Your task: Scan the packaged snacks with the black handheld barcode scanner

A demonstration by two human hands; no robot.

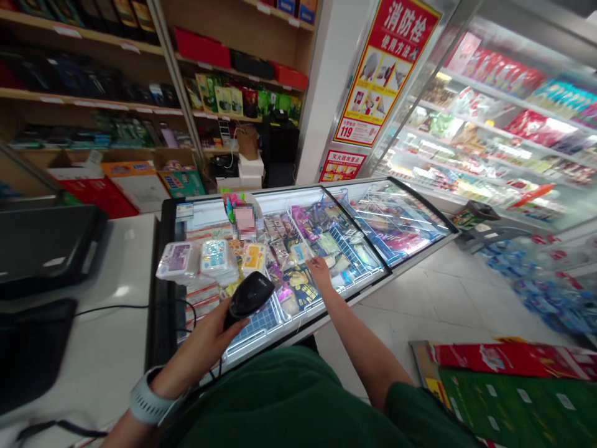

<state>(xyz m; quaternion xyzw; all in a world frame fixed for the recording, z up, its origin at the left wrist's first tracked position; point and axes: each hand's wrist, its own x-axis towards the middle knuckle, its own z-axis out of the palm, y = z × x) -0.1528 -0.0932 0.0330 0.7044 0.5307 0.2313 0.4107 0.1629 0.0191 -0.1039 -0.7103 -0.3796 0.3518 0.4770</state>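
Observation:
My left hand (222,326) is wrapped around the handle of a black barcode scanner (252,294), whose head tilts up to the right over the freezer's glass lid. At the fingertips of my right hand (319,272) is a small blue-and-white pack (301,252), pinched by its near edge above the lid. Left of it on the glass stand stacks of clear plastic packs: one with purple labels (177,260), one with blue labels (217,256) and one with a yellow label (254,256). Behind them sits a round item with a pink front (245,219) and colourful trim.
The chest freezer (368,287) holds bagged frozen food under its glass. A counter (116,348) with a black monitor (46,242) lies at left, the scanner's cable crossing it. Cartons (513,392) and bottled water (545,286) stand at right; shelves (242,62) rise behind.

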